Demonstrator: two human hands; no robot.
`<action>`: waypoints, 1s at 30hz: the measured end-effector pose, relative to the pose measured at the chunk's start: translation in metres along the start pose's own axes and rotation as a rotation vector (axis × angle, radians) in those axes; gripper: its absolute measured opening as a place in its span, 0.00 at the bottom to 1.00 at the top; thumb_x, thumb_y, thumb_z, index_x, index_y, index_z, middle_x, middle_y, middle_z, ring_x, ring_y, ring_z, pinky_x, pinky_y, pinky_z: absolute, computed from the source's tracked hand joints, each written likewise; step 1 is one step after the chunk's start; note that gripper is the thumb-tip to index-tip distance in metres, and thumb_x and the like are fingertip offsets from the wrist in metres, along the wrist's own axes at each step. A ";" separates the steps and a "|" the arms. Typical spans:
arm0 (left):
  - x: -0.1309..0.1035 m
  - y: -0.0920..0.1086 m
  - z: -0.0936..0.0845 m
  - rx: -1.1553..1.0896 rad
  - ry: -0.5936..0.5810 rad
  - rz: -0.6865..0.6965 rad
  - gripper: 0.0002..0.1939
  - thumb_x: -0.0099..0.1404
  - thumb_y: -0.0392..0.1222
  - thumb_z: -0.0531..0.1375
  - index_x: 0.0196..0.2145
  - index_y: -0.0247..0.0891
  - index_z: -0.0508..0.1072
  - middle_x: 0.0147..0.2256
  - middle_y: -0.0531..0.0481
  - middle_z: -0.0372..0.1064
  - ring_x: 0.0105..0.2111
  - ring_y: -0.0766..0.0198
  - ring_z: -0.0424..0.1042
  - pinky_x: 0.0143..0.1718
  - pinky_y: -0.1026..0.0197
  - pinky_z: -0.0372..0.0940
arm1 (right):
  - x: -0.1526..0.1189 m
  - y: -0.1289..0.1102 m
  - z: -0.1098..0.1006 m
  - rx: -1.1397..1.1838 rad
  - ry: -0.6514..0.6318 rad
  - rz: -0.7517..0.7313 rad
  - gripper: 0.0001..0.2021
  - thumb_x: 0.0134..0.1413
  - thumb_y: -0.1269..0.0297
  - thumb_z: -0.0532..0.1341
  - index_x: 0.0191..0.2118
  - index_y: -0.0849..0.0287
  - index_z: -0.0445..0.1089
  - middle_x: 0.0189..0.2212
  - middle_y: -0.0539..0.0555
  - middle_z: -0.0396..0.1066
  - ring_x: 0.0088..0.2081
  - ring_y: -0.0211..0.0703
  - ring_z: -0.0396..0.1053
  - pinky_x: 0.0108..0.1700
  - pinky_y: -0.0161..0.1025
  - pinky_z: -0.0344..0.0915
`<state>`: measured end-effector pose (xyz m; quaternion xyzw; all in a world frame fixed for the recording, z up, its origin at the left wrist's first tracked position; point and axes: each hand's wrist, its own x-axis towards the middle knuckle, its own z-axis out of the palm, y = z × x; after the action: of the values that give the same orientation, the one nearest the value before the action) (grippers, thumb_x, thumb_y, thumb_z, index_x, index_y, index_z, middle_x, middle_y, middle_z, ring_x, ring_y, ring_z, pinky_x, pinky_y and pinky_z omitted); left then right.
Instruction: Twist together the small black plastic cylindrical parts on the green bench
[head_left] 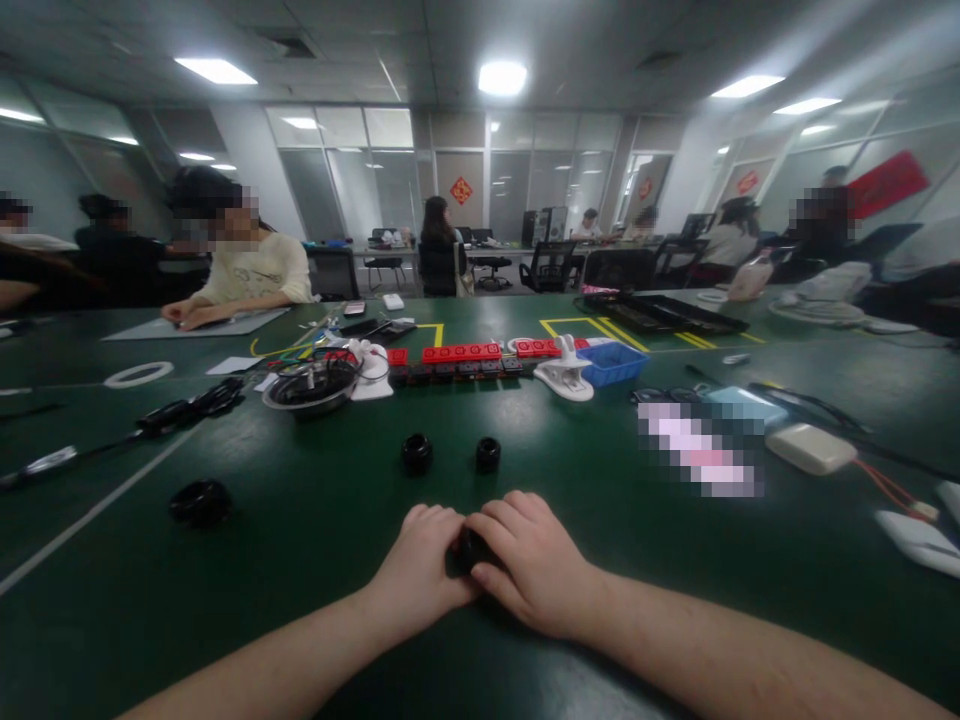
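Both hands are closed around a small black round object (472, 549), mostly hidden by the fingers, just above or on the green table. My left hand (422, 562) grips it from the left, and my right hand (529, 565) wraps over its right side with the thumb in front. Beyond my fingers stand two glossy black ring-shaped rolls, a left one (416, 454) and a smaller right one (487, 455). Farther left lies a wider black ring-shaped roll (201, 503). What the rolls are made of I cannot tell.
Across the green table (337, 480) runs a row of red and black blocks (461, 360). Beside it are a round metal dish with wires (311, 385), a white clip stand (566, 372) and a blue bin (611, 362). A cream case (810, 447) lies right. A person sits across, left.
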<state>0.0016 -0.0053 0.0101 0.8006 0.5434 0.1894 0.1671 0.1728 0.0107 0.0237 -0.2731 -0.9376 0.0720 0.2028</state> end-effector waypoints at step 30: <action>0.003 -0.003 0.001 -0.024 -0.050 -0.031 0.08 0.48 0.40 0.59 0.24 0.38 0.62 0.27 0.53 0.62 0.30 0.61 0.62 0.38 0.57 0.55 | 0.004 0.003 -0.004 0.144 -0.026 0.019 0.17 0.53 0.68 0.49 0.48 0.64 0.61 0.41 0.58 0.63 0.40 0.46 0.56 0.43 0.46 0.56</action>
<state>0.0000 -0.0015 0.0082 0.7946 0.5490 0.1729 0.1932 0.1729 0.0152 0.0277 -0.2657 -0.9300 0.1445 0.2090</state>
